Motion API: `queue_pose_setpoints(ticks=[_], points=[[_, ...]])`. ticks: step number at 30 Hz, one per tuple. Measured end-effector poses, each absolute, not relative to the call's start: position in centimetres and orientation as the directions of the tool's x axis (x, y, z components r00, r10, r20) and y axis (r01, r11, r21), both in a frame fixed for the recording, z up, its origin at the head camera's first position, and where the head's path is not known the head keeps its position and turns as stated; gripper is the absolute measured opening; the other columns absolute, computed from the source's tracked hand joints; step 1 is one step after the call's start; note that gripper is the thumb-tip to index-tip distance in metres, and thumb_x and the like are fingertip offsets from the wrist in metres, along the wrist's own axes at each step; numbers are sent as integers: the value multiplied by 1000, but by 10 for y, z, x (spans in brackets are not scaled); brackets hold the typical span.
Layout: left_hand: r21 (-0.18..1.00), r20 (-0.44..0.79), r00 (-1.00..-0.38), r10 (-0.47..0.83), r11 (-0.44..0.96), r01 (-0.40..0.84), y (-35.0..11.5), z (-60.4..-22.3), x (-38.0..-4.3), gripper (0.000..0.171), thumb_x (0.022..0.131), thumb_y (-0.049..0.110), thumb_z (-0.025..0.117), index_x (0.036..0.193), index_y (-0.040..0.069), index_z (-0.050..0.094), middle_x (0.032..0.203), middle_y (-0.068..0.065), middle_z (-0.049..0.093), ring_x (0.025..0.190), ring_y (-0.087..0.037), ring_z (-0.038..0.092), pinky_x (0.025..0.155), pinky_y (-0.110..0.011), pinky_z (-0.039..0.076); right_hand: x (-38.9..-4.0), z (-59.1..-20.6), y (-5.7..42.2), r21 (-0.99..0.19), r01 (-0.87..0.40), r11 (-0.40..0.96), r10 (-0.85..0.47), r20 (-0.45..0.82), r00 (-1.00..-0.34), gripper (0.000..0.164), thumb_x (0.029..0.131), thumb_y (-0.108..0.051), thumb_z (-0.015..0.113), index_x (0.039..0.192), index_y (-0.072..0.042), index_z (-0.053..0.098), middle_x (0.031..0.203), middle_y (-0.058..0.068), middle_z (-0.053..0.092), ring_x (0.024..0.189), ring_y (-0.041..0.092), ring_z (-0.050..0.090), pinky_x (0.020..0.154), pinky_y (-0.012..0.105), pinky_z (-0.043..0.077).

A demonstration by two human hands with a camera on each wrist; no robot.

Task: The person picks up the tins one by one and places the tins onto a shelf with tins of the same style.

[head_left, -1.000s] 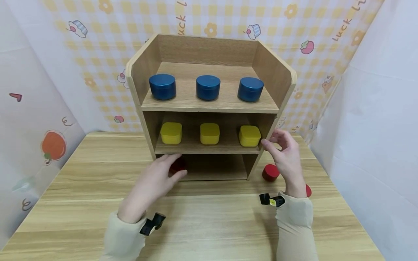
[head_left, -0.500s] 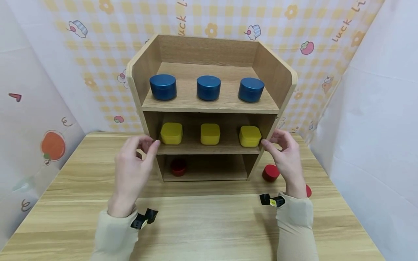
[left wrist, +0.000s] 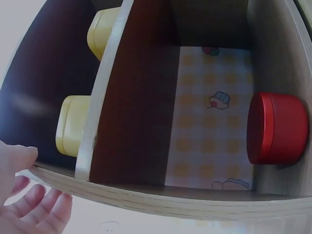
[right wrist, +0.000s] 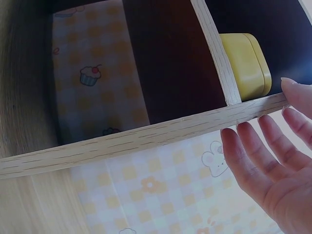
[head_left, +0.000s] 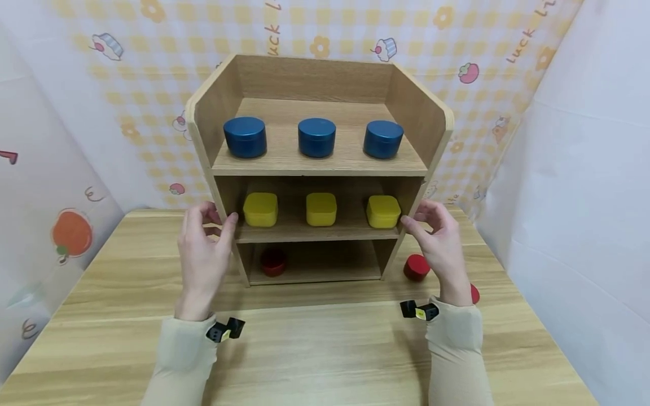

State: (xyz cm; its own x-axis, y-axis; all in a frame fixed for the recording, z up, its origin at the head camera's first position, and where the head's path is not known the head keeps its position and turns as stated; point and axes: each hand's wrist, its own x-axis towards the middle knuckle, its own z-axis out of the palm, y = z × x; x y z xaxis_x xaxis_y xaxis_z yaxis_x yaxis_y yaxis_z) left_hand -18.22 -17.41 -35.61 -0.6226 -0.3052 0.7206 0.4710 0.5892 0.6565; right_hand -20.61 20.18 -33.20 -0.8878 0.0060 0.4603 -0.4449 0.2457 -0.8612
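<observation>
A three-tier wooden shelf [head_left: 315,79] stands on the table. My left hand [head_left: 200,259] grips its left side panel at the middle tier. In the left wrist view the thumb lies inside the panel's front edge and the fingers outside. My right hand [head_left: 444,248] holds the right panel at the same height, thumb by the edge, fingers outside. Three round blue tins, including the middle one [head_left: 316,138], stand on top. On the middle tier sit three yellow square-shaped tins, one central [head_left: 321,209]. One red round tin [left wrist: 278,128] occupies the bottom tier's left end.
Right of the shelf, a red tin [head_left: 417,268] stands on the wooden table [head_left: 315,349]. Another red tin [head_left: 475,294] is partly hidden behind the right wrist. Patterned cloth [head_left: 350,22] hangs behind the shelf.
My left hand has left the red tin in the bottom tier and moved up and left to grip the left panel. My right hand stays on the right panel. The head view has shifted slightly.
</observation>
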Motion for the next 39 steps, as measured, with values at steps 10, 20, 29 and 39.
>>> queue_pose_setpoints(ticks=[10,20,29,39], points=[[646,733,-614,-293,583,493,-175,-355,-181,24,88,3,71,103,-9,55,89,-16,55,82,-14,52,70,-12,45,-217,-346,208,-860,-460,221,8,473,-881,34,89,3,67,121,5,57,106,13,62,94,19,58,75,21,54],[658,724,-625,-293,565,498,-172,-355,-181,24,88,3,71,102,-8,56,88,-16,55,81,-14,53,70,-13,46,-220,-356,235,-870,-483,104,34,488,-872,30,89,0,69,116,9,57,103,11,64,90,19,63,75,27,56],[662,718,-627,-302,572,484,-174,-355,-181,24,88,4,71,103,-7,56,89,-15,55,82,-13,52,70,-13,45,-218,-371,264,-926,-306,222,96,333,-938,30,93,-9,68,119,1,57,108,7,63,92,12,64,76,25,55],[663,717,-628,-303,575,479,-174,-354,-181,24,88,4,71,103,-7,56,90,-15,55,82,-14,53,69,-14,44,-232,-413,283,-896,-47,442,-46,29,-999,51,95,-23,66,135,1,46,134,26,50,111,24,58,86,24,49]])
